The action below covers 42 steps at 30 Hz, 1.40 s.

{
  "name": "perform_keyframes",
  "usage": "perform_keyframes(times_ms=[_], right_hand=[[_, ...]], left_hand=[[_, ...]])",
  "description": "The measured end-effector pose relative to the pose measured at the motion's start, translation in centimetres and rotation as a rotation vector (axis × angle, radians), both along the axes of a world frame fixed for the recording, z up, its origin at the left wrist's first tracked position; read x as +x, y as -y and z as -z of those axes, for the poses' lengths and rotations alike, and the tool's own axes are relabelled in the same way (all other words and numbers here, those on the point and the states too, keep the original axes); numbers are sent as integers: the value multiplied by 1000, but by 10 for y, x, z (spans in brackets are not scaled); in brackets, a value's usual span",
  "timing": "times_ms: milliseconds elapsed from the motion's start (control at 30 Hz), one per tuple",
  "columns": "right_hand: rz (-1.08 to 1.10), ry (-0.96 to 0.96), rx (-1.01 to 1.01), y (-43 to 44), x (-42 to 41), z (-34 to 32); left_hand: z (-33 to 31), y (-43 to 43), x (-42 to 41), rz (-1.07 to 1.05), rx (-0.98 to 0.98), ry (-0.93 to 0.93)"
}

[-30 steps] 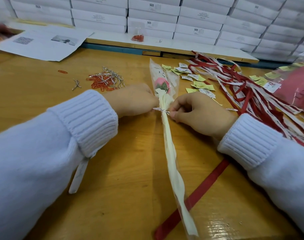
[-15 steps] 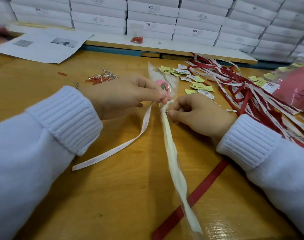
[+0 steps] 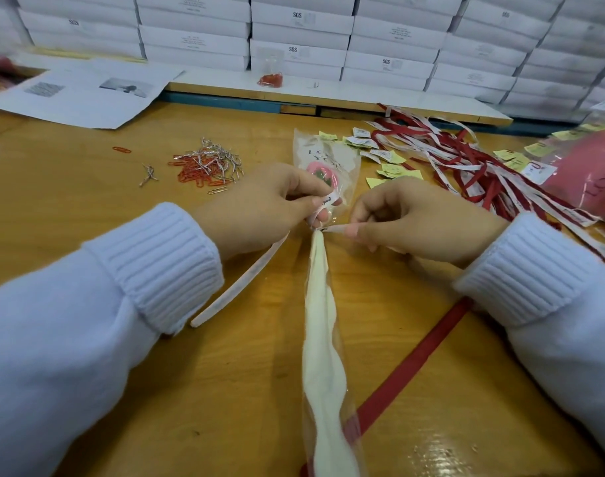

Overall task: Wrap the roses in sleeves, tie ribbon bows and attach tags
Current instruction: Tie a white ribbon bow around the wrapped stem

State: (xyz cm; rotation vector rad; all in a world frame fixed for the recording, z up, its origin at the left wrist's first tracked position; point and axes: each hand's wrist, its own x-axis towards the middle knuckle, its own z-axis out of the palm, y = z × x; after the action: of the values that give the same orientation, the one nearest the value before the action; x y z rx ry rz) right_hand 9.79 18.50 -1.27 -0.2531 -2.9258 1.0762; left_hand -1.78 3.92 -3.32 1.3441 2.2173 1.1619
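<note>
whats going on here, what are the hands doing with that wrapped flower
A person is tying a white ribbon around a sleeved rose lying on the table. The left hand pinches a loop of it beside the pink bloom; the right hand pinches a short end at the gathered neck. No bow is finished yet. Nearby lie loose ribbons, tags and paper clips.

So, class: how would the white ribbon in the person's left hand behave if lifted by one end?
Probably floppy: the white ribbon bends over fingers of the left hand, and its tail trails onto the table. It is likely very light, being thin and flat. It looks smooth, so it might slip through a loose pinch.
</note>
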Motion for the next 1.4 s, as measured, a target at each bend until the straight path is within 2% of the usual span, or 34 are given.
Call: perform_keyframes(times_ms=[200, 367, 433, 600, 667, 867, 1200, 1400], right_hand=[[-84, -208, 69, -1, 2, -3], [36, -367, 131, 6, -8, 4], [115, -368, 49, 7, -11, 7], [255, -296, -327, 8, -11, 14], [266, -257, -388, 7, -11, 13], [293, -222, -421, 8, -11, 13], [326, -266, -432, 5, -10, 14], [314, -258, -258, 0, -8, 15]], left_hand=[[1, -1, 2, 17, 60, 36], [1, -2, 5, 51, 67, 59], [1, -1, 6, 75, 78, 40], [-1, 2, 8, 178, 77, 14], [1, 2, 8, 183, 74, -2], [0, 3, 9, 174, 94, 87], [-2, 4, 6, 139, 71, 73], [-2, 5, 5, 62, 117, 93]])
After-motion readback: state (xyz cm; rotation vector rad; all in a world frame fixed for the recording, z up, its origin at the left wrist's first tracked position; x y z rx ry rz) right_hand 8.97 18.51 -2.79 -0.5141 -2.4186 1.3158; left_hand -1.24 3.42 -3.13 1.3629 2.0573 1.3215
